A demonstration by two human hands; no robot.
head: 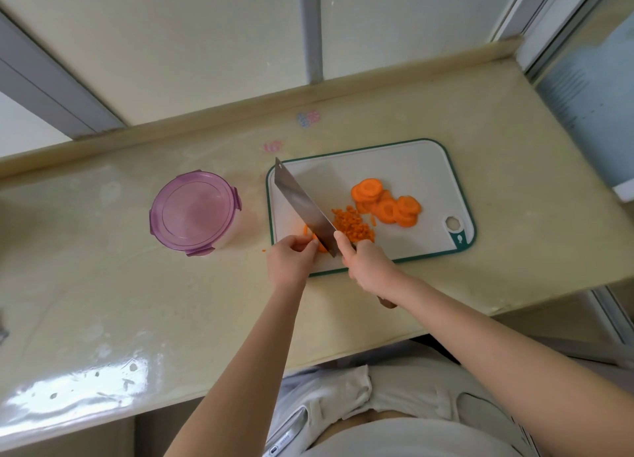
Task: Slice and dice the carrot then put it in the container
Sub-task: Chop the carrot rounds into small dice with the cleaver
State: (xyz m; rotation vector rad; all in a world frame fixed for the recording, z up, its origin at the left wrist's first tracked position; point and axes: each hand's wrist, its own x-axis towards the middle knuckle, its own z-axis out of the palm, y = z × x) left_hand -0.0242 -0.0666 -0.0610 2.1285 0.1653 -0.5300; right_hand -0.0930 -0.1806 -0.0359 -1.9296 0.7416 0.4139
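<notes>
Dicing is in hand. The right hand (365, 261) grips the cleaver (303, 206) by its handle, blade angled across the cutting board (411, 161) at frame centre. The left hand (291, 257), fingers curled, pins a few carrot slices (320, 246) against the blade's left face. Diced carrot (353, 225) lies just right of the blade; uncut rounds (386, 204) sit further right. The container (194, 213), left of the board, is lidded. Next: chop down, fingertips tucked.

Knife handle (387, 304) mostly swallowed by the right grip (368, 264); carrot slice (306, 230) at 9 o'clock of the blade (302, 202) is half hidden under the left grip (291, 257).
</notes>
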